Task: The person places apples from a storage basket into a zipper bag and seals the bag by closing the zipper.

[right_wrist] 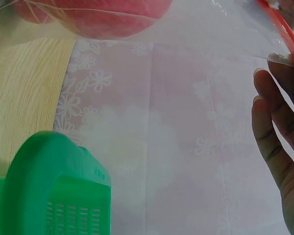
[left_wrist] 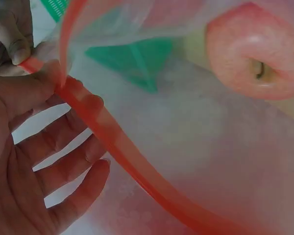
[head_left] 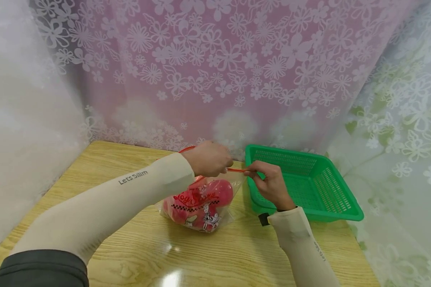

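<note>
A clear plastic bag [head_left: 192,203] printed with red lettering and small figures stands on the table, holding several pink-red apples [left_wrist: 257,49]. Along its mouth runs a red strip [left_wrist: 137,169]. My left hand [head_left: 211,158] pinches this strip between thumb and index finger, the other fingers spread behind it. To its right, my right hand [head_left: 271,181] pinches the strip's end between thumb and forefinger. The bag's mouth edge is stretched between both hands. In the head view, the left hand and sleeve hide part of the bag's top.
A green plastic basket [head_left: 334,215] with slotted sides stands right of the bag, beside and partly behind the right hand. The wooden table [head_left: 140,247] meets a pink floral curtain [head_left: 201,71] at the back. Pale curtains hang on both sides.
</note>
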The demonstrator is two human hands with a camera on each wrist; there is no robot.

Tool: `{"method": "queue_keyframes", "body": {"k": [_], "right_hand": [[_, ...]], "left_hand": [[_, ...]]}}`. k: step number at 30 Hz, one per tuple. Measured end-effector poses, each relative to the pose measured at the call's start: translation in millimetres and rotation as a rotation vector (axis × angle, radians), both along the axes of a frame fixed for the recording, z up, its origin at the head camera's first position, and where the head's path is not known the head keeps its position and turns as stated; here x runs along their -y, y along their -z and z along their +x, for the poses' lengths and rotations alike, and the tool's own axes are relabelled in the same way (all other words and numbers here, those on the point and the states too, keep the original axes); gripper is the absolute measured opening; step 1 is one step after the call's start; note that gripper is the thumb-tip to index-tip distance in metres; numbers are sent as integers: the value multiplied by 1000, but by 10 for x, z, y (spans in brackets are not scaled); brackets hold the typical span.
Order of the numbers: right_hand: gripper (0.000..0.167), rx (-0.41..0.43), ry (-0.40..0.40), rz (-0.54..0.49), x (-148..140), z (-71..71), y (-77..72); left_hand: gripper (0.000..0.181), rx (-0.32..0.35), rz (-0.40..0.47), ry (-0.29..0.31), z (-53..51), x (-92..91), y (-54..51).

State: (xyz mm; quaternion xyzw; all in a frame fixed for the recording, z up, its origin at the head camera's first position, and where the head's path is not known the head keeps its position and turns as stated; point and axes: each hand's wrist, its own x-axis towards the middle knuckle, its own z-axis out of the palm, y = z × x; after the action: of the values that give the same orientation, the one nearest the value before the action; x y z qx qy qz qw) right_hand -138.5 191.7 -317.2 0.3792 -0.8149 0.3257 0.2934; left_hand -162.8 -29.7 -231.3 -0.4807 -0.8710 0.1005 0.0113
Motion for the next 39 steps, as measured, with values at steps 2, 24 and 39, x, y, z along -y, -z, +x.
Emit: {"method": "queue_keyframes", "body": {"k": [2, 24, 39], "right_hand": [[22, 8, 6, -8, -6, 2, 6], [20, 9, 42, -65, -136, -24, 107], [19, 49, 73, -122, -157, 28, 187]], "left_hand": [[15, 24, 26, -6, -12, 82, 19], [12, 245, 149, -237, -157, 1137, 274], [9, 288, 333, -291, -90, 1697, 485]]}}
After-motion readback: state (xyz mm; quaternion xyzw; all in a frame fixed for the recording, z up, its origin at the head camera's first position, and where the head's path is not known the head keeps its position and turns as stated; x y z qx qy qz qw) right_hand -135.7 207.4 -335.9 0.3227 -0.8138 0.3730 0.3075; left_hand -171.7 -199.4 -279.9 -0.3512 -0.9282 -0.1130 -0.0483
